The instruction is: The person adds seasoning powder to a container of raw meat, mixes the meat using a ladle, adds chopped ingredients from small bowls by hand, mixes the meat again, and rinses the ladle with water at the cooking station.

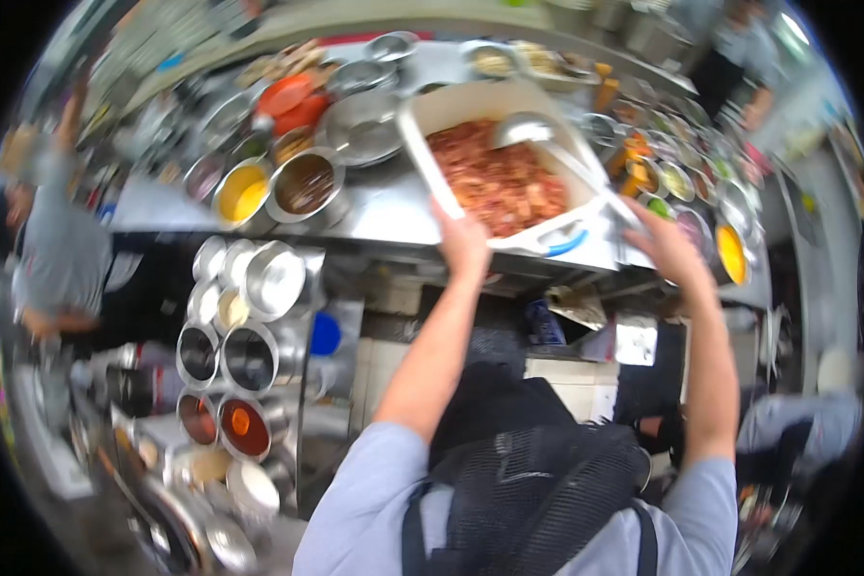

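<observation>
Loaded tub at the table's edge, with a ladle riding on its rim

A deep rectangular white tub (466, 108), heaped with reddish-brown chopped pieces (497, 180) that look like raw meat, stands on the stainless-steel table (384, 206) in front of the person. Its near end, with a curved blue strip (567, 243), lies at or slightly over the front edge; the angle does not settle which. The left hand (462, 240) touches the tub's near left corner; whether its fingers close on the wall cannot be told. The right hand (664, 242) is at the right side, fingers partly extended by the handle end of a round-bowled metal ladle (530, 130). Blur hides whether it pinches the handle or the tub.

The main danger, I judge, is tipping: a pull towards the body could bring a heavy near end past the edge, and uneven support would let one corner drop. The ladle is a second weak point. Its handle leans across the right wall, so a knock there could lever the bowl up and flick pieces out. A sideways shove leftward might catch the open metal pot of dark brown sauce (305, 182) or, beyond it, the metal pot of yellow liquid (244, 193), slopping either.
</observation>
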